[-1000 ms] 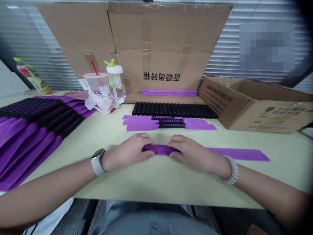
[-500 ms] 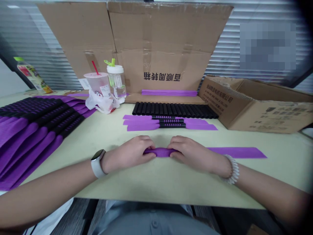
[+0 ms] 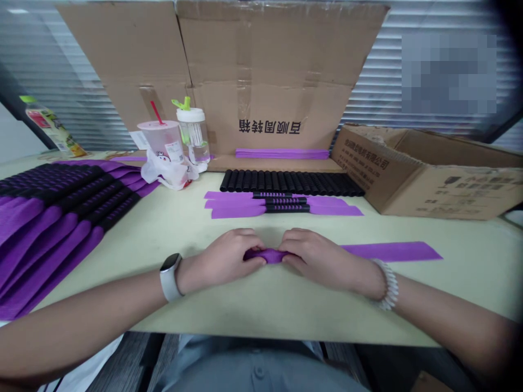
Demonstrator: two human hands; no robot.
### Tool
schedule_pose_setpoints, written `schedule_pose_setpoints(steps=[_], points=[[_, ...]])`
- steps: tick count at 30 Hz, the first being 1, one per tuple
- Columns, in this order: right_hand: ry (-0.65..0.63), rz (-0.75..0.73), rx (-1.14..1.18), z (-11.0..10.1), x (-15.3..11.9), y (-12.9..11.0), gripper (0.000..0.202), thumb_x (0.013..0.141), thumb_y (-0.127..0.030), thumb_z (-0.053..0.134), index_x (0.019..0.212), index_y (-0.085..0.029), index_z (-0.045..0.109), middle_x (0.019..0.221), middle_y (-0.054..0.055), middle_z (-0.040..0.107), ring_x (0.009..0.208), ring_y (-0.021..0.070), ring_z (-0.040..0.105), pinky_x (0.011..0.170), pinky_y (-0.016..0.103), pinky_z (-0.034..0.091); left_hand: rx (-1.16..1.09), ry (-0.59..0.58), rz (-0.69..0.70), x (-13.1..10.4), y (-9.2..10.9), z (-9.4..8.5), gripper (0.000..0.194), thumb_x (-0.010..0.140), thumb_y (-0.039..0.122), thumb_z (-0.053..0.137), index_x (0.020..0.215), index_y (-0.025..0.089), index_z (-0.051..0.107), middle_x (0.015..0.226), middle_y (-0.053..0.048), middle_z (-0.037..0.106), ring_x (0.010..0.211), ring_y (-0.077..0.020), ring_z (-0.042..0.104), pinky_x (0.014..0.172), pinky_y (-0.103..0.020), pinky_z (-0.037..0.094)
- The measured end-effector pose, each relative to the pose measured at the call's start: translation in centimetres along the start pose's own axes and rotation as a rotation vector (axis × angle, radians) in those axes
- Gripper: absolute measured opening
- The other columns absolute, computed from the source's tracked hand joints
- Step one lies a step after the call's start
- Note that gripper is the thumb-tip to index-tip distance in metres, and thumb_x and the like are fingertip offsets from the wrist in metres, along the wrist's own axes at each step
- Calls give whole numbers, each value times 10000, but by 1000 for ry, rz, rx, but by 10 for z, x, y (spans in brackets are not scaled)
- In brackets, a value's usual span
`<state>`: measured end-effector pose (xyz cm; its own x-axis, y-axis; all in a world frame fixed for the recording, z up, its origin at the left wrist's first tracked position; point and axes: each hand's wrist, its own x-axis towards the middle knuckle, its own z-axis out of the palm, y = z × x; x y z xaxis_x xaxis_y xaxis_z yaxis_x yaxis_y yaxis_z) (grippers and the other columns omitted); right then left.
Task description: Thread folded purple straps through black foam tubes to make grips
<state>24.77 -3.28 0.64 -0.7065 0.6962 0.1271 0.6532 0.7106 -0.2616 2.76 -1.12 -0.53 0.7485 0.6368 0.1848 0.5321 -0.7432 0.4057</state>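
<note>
both hands (image 3: pixel 269 256) on purple strap (image 3: pixel 390 251)

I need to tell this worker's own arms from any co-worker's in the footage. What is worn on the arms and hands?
Both forearms are bare, with no sleeves or gloves in view. The left wrist carries a smartwatch with a white band and a dark rectangular face, just behind the left hand. The right wrist wears a white coiled, bead-like bracelet behind the right hand. No rings are visible.
</note>
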Motion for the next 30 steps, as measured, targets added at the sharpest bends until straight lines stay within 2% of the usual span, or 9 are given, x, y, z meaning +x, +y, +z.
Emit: schedule_pose_setpoints(steps=[8, 19, 26, 30], points=[[20, 5, 12, 8, 3, -3, 107, 882, -159, 570, 855, -139, 670, 814, 52, 606, 802, 179, 554, 746, 317, 454, -23, 12, -24, 2, 7, 3, 121, 847, 186, 543, 822, 172, 660, 769, -13, 625, 712, -151, 579, 663, -277, 439], [-18, -90, -112, 6, 3, 2, 157, 888, -122, 538, 819, -141, 678, 765, 38, 599, 745, 166, 550, 751, 326, 437, -106, -31, -28, 3, 6, -4, 95, 835, 197, 574, 837, 188, 669, 785, 1, 665, 683, -135, 591, 620, -251, 436], [12, -30, -41, 11, 6, -4, 144, 895, -174, 557, 829, -129, 678, 779, 46, 599, 761, 170, 546, 731, 313, 444, -88, 15, -80, 1, 5, 7, 95, 811, 184, 583, 774, 187, 671, 759, 3, 679, 684, -144, 596, 635, -268, 431], [24, -56, -52, 13, 6, -4, 160, 899, -180, 555, 800, -135, 672, 763, 41, 599, 741, 165, 544, 731, 314, 439, -90, 26, -66, 1, 5, 8, 101, 809, 174, 583, 794, 194, 682, 771, 4, 683, 699, -148, 604, 651, -269, 439]])
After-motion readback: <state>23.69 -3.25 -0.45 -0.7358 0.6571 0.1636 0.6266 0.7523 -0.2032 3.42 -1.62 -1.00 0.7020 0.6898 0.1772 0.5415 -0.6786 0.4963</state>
